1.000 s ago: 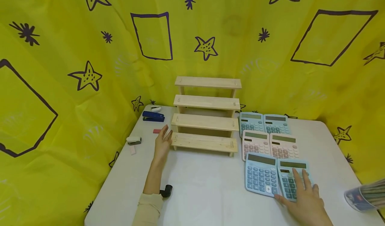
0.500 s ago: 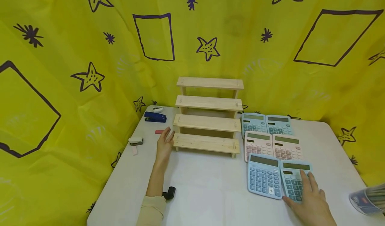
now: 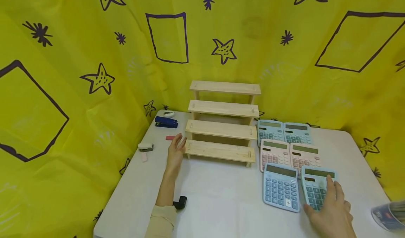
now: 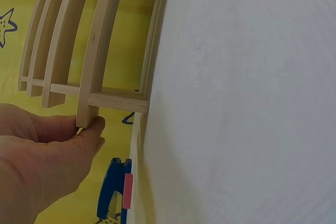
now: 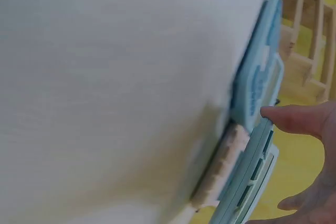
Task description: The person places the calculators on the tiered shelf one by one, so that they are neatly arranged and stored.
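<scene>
We see the left hand stretched forward on a long, straight forearm, fingers extended and relaxed, fingertips touching the left end of the lowest step of the wooden stepped shelf; it grasps nothing. The shelf stands at the back of the white surface, four steps rising toward the yellow patterned cloth.

Our right hand reaches in from the lower right and grips the front right blue calculator: fingers lie over its keys, and in the right wrist view the thumb presses its edge, with this calculator tilted up off the surface. Just beside it on the left lies a second blue calculator. Behind these sit two pink calculators, and behind those two more blue calculators, next to the shelf's right end.

Left of the left hand we find a small red eraser, a blue stapler, a small white-and-grey object and a pale pink strip. A black object lies by the left forearm. At the far right edge a blurred container shows.
</scene>
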`<state>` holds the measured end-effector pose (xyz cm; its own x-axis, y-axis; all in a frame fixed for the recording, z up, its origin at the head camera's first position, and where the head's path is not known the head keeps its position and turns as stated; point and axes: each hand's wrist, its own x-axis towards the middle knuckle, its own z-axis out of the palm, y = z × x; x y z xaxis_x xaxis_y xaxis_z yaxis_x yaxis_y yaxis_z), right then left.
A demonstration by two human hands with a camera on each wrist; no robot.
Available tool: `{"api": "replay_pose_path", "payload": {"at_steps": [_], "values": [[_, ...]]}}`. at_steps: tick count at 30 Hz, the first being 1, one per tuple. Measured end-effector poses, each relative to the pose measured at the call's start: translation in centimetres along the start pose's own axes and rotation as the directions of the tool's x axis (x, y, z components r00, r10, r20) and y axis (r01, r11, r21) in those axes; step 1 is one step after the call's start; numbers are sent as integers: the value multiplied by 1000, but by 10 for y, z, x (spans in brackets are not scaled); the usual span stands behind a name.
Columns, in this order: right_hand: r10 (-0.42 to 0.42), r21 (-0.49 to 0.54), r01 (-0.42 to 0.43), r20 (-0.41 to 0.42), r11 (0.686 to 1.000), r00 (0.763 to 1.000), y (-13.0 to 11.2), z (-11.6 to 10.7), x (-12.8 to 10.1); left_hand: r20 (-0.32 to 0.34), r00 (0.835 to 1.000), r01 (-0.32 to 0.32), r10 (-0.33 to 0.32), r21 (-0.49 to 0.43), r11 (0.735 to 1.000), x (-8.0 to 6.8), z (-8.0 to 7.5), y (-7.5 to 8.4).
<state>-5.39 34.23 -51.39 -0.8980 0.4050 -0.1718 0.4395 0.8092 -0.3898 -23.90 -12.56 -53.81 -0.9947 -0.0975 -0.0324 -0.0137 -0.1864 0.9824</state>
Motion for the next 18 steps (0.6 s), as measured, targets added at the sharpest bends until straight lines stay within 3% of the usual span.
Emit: {"api": "replay_pose_path", "payload": {"at_steps": [4, 9, 14, 18], "values": [[-128, 6, 129, -67, 992, 989, -18, -14, 1, 6, 1000, -6, 6, 7, 1000, 1, 0, 0], [-307, 20, 313, -152, 949, 940, -54, -37, 8, 16, 1000, -10, 10, 16, 1000, 2, 0, -2], [-405, 46, 423, -215, 905, 889, -101, -54, 15, 25, 1000, -12, 12, 24, 1000, 1, 0, -1], [-459, 63, 482, -217, 874, 862, -147, -67, 26, 27, 999, -20, 19, 26, 999, 1, -1, -1]]}}
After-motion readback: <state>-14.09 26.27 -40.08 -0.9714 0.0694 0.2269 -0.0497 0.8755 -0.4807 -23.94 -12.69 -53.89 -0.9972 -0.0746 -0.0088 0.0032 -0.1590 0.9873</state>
